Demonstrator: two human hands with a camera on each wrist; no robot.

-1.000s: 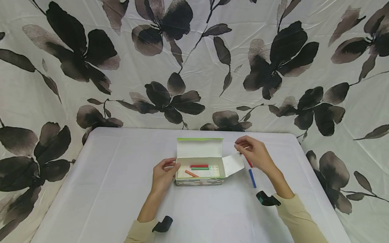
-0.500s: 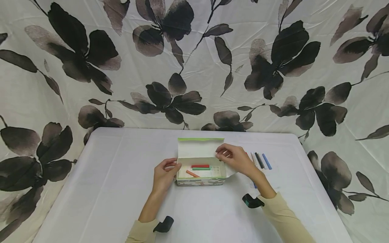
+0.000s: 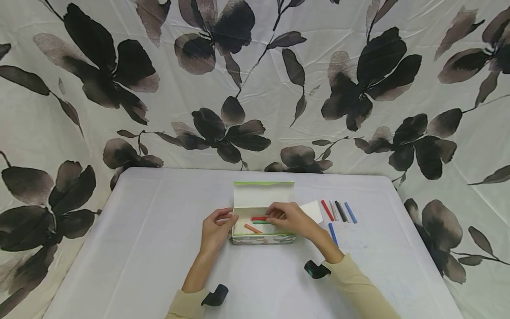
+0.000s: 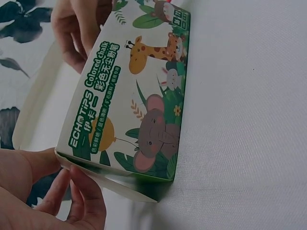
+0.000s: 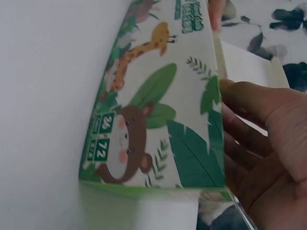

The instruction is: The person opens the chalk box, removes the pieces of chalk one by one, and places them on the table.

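An open cardboard chalk box [image 3: 263,239] with printed animals and "Colored chalk" lettering stands on the table. My left hand [image 3: 217,228] pinches its left edge at the side flap, thumb and fingertips on the corner in the left wrist view. My right hand [image 3: 291,219] reaches over the right wall, its fingertips down inside at the right end of a red chalk stick [image 3: 259,218]. Whether they grip that stick is hidden. Below it lies a green chalk stick [image 3: 260,222], and nearer the front an orange one [image 3: 252,228] lies slanted.
Right of the box, several chalk sticks lie side by side: red [image 3: 327,210], white, black [image 3: 340,211] and blue [image 3: 350,212]. Another blue stick [image 3: 333,234] lies nearer. The box lid [image 3: 263,192] stands up at the back; the right flap [image 3: 312,210] sticks outward.
My right hand has moved left from beside the chalk row, across the right flap and into the box, uncovering the row. My left hand stays on the box's left edge.
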